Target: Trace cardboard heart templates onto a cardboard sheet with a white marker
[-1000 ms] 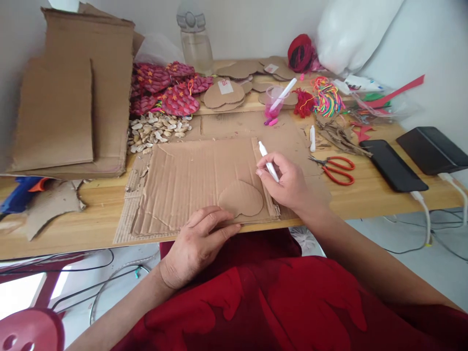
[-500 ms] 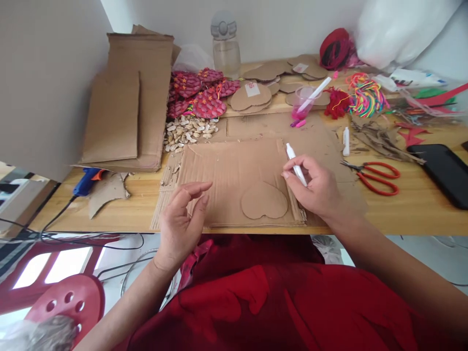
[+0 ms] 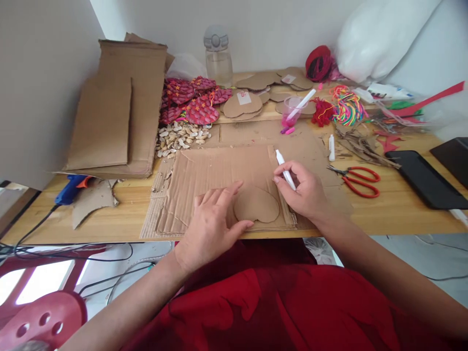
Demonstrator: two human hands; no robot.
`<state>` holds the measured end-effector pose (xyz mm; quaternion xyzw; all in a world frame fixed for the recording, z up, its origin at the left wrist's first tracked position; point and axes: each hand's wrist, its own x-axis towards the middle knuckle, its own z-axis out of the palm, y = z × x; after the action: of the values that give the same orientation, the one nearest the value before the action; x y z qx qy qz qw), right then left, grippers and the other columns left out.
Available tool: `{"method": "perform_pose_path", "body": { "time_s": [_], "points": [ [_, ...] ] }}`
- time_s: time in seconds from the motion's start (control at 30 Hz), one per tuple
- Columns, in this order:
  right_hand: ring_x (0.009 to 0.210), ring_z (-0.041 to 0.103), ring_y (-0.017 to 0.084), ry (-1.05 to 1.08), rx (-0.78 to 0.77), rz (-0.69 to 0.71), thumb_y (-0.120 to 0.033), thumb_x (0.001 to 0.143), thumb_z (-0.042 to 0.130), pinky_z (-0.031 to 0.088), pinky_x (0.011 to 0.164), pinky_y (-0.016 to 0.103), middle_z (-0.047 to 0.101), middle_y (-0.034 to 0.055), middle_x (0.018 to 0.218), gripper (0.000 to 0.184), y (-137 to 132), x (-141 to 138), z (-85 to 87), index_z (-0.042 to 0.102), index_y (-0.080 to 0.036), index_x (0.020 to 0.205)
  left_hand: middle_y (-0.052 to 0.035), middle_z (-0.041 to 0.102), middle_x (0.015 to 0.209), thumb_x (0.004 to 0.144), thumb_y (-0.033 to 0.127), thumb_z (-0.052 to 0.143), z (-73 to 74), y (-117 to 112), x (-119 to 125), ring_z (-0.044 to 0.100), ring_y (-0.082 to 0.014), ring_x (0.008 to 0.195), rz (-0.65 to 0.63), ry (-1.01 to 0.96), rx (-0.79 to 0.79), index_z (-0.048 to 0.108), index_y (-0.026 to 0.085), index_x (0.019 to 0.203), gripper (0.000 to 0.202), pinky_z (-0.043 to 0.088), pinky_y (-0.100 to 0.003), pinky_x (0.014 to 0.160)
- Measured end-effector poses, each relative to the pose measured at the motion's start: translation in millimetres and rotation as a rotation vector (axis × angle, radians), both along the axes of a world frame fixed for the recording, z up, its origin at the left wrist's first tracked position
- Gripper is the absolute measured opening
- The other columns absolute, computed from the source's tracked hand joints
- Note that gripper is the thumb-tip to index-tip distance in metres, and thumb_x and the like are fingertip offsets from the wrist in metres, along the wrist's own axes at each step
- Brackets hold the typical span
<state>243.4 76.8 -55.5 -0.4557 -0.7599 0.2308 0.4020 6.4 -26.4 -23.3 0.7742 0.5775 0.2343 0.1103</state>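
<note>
Close to the front edge of the bench (image 3: 391, 214), I see the left hand (image 3: 214, 219) spread at the left side of the cardboard heart (image 3: 256, 204) on the corrugated sheet (image 3: 204, 178) (contact unclear). The right hand (image 3: 303, 189) pinches a white pen (image 3: 280, 158). I'd judge this positioning, calling for steady pressure; room lies beyond.

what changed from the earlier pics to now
The left hand first let go of the heart-shaped cardboard cutout and drew back to the left; now it has come back right, thumb and fingers spread at the cutout's left edge, though contact is unclear. The right hand kept its hold on the white marker. The cutout stayed about where it was on the cardboard sheet.
</note>
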Motion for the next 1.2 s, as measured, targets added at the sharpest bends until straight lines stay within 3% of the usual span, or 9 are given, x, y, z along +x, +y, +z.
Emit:
{"method": "perform_pose_path", "body": {
  "time_s": [0.2, 0.4, 0.5, 0.6, 0.7, 0.83, 1.03, 1.2],
  "points": [
    [0.059, 0.055, 0.014, 0.009, 0.004, 0.016, -0.024, 0.088, 0.066, 0.042, 0.060, 0.030, 0.063, -0.0024, 0.073, 0.011, 1, 0, -2.3, 0.063, -0.025, 0.099, -0.0142, 0.065, 0.129, 0.085, 0.033, 0.078, -2.4, 12, 20, 0.060, -0.0344, 0.119, -0.061, 0.118, -0.021, 0.026, 0.025, 0.158, 0.091, 0.044, -0.050, 0.096],
    [0.057, 0.053, 0.013, 0.014, -0.010, 0.028, -0.022, 0.088, 0.065, 0.041, 0.058, 0.029, 0.062, -0.0027, 0.072, 0.009, -2, 0, 3.3, 0.063, -0.024, 0.096, -0.0148, 0.065, 0.131, 0.084, 0.032, 0.077, -7.3, 16, 17, 0.060, -0.0345, 0.116, -0.042, 0.139, -0.045, 0.019, 0.023, 0.161, 0.097, 0.047, -0.054, 0.097],
    [0.055, 0.050, 0.012, 0.004, 0.001, 0.017, -0.022, 0.088, 0.065, 0.039, 0.057, 0.029, 0.062, -0.0030, 0.072, 0.009, -3, -1, 6.4, 0.064, -0.023, 0.096, -0.0127, 0.069, 0.124, 0.078, 0.034, 0.082, -9.8, 18, 3, 0.064, -0.0335, 0.111, -0.008, 0.135, -0.015, 0.017, 0.024, 0.163, 0.107, 0.050, -0.052, 0.095],
    [0.058, 0.051, 0.013, 0.005, 0.010, 0.010, -0.022, 0.088, 0.065, 0.040, 0.059, 0.029, 0.063, -0.0022, 0.074, 0.009, -4, -2, 7.3, 0.063, -0.023, 0.096, -0.0097, 0.071, 0.122, 0.077, 0.037, 0.084, -6.3, 17, -27, 0.068, -0.0298, 0.107, 0.049, 0.062, -0.007, 0.019, 0.027, 0.163, 0.108, 0.053, -0.048, 0.093],
    [0.061, 0.053, 0.014, -0.002, 0.008, 0.002, -0.023, 0.088, 0.065, 0.040, 0.062, 0.030, 0.063, -0.0017, 0.073, 0.008, -4, -3, 6.9, 0.064, -0.023, 0.095, -0.0064, 0.072, 0.119, 0.077, 0.044, 0.083, 1.7, 13, -64, 0.070, -0.0269, 0.104, 0.174, -0.039, 0.001, 0.021, 0.030, 0.163, 0.108, 0.055, -0.046, 0.094],
    [0.056, 0.049, 0.013, 0.016, -0.014, 0.005, -0.021, 0.087, 0.065, 0.038, 0.060, 0.030, 0.061, -0.0025, 0.071, 0.009, -4, -3, 5.3, 0.064, -0.023, 0.096, -0.0044, 0.071, 0.121, 0.074, 0.051, 0.084, 10.9, 5, -99, 0.069, -0.0306, 0.108, 0.347, -0.074, 0.033, 0.025, 0.031, 0.162, 0.107, 0.056, -0.050, 0.095],
    [0.057, 0.049, 0.013, 0.022, 0.003, -0.004, -0.022, 0.086, 0.066, 0.038, 0.061, 0.030, 0.060, -0.0025, 0.071, 0.010, -1, -1, 1.8, 0.064, -0.023, 0.096, -0.0021, 0.067, 0.123, 0.083, 0.051, 0.075, 22.8, -3, -100, 0.065, -0.0327, 0.117, 0.396, 0.019, -0.011, 0.018, 0.034, 0.163, 0.100, 0.051, -0.055, 0.102],
    [0.055, 0.050, 0.012, 0.024, 0.000, -0.010, -0.021, 0.087, 0.066, 0.038, 0.058, 0.029, 0.060, -0.0027, 0.070, 0.009, -1, -1, 1.8, 0.064, -0.022, 0.095, -0.0047, 0.070, 0.122, 0.080, 0.045, 0.078, 24.4, -1, -84, 0.068, -0.0305, 0.111, 0.311, 0.099, -0.028, 0.021, 0.032, 0.162, 0.101, 0.054, -0.050, 0.098]
  ]
}}
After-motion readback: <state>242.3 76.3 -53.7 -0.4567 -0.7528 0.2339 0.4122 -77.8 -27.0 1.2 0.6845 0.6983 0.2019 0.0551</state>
